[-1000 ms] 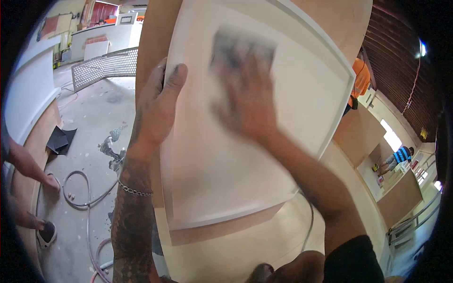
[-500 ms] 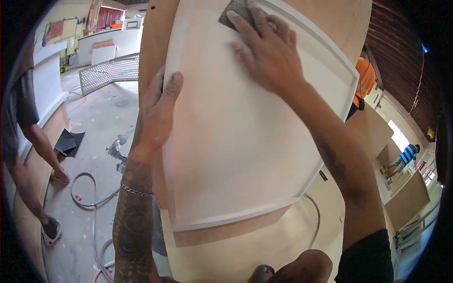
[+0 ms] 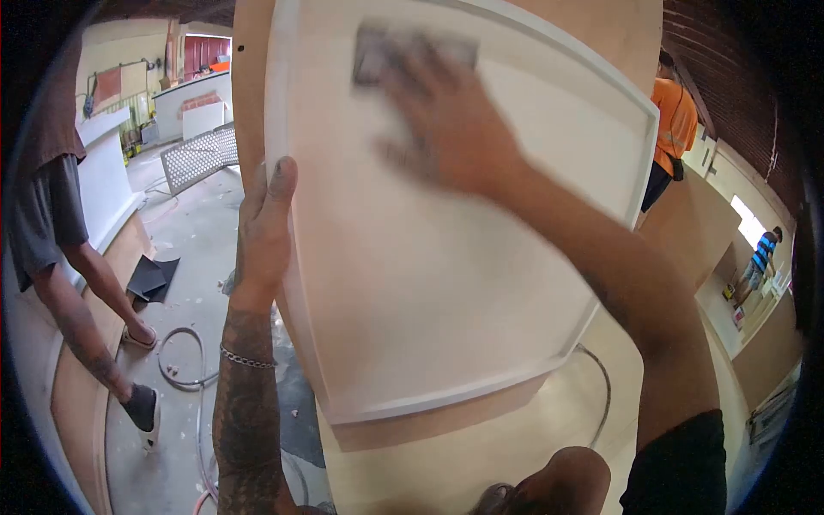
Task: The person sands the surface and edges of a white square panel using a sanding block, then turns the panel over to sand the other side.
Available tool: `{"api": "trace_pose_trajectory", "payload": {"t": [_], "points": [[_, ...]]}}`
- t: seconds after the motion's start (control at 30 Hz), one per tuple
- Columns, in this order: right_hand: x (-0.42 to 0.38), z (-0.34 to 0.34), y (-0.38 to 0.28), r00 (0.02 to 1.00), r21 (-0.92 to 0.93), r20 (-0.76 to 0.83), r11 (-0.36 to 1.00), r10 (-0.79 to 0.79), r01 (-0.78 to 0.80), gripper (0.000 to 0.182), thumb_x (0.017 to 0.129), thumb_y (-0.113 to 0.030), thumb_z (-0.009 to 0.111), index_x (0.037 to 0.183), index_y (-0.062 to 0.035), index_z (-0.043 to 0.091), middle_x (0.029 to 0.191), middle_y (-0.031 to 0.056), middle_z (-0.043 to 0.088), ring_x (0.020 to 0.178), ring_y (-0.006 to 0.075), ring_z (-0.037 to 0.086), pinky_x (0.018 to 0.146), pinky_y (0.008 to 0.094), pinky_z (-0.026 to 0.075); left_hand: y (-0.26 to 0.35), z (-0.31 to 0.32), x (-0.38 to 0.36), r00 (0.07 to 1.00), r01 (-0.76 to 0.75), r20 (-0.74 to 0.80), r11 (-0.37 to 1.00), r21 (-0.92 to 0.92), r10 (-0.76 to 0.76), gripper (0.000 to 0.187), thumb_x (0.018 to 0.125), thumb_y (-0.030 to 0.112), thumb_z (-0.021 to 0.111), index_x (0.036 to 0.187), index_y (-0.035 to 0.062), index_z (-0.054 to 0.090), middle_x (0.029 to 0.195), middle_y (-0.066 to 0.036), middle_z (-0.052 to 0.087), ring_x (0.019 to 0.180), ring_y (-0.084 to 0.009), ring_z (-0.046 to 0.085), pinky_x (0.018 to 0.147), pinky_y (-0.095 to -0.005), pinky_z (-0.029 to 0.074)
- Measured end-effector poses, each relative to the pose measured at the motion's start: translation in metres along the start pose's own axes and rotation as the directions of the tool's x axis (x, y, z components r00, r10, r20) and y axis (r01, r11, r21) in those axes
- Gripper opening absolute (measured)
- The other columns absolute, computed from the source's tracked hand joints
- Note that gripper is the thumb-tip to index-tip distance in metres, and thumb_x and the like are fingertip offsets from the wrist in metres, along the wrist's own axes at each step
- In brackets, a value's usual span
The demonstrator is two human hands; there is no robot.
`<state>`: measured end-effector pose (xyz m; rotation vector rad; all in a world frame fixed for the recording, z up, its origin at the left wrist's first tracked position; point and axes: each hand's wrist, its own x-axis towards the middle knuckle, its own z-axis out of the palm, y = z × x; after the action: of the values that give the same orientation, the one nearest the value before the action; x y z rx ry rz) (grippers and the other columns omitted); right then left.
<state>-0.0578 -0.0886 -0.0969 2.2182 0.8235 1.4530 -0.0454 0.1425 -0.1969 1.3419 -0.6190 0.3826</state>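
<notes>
A white panel (image 3: 429, 300) with a raised rim stands tilted before me, its surface smeared with pale dust. My right hand (image 3: 459, 129), blurred by motion, presses a dark grey piece of sandpaper (image 3: 371, 58) flat on the panel's upper part, fingers over the sheet. At the panel's left edge, my left hand (image 3: 268, 232) holds on, its thumb along the front side and its other fingers mostly hidden behind. A chain bracelet (image 3: 247, 357) circles my left wrist.
Beneath the panel is a pale wooden board (image 3: 412, 472). Grey hoses (image 3: 182, 378) coil on the floor at left, near black sheets (image 3: 154, 279) and a person's legs (image 3: 90, 322). A perforated metal sheet (image 3: 199, 160) stands behind. Two people (image 3: 675, 116) work at right.
My right hand has moved the sandpaper down and left across the panel. My left hand stays on the edge, and the view has shifted slightly.
</notes>
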Motion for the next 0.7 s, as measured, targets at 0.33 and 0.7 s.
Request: {"api": "trace_pose_trajectory", "payload": {"t": [0.33, 0.7], "points": [[0.024, 0.009, 0.057, 0.969, -0.173, -0.213, 0.981, -0.126, 0.09, 0.068, 0.088, -0.041, 0.067, 0.148, -0.0149, 0.047, 0.152, 0.019, 0.043, 0.139, 0.0378, 0.041, 0.111, 0.0534, 0.035, 0.003, 0.001, -0.003, 1.0, 0.017, -0.015, 1.0, -0.004, -0.017, 0.067, 0.104, 0.053, 0.047, 0.138, -0.0048, 0.051, 0.128, -0.012, 0.061, 0.112, -0.0183, 0.06, 0.095, -0.0306, 0.049], [0.011, -0.008, 0.027, 0.997, -0.083, -0.041, 0.995, -0.064, 0.061, 0.072, 0.087, -0.048, 0.068, 0.147, -0.0144, 0.045, 0.154, 0.0181, 0.04, 0.142, 0.0372, 0.038, 0.113, 0.053, 0.035, -0.001, -0.001, 0.0, 1.0, 0.004, 0.012, 0.999, 0.054, -0.004, 0.068, 0.105, 0.052, 0.046, 0.141, -0.0049, 0.049, 0.127, -0.014, 0.06, 0.113, -0.0198, 0.059, 0.097, -0.0329, 0.048]]}}
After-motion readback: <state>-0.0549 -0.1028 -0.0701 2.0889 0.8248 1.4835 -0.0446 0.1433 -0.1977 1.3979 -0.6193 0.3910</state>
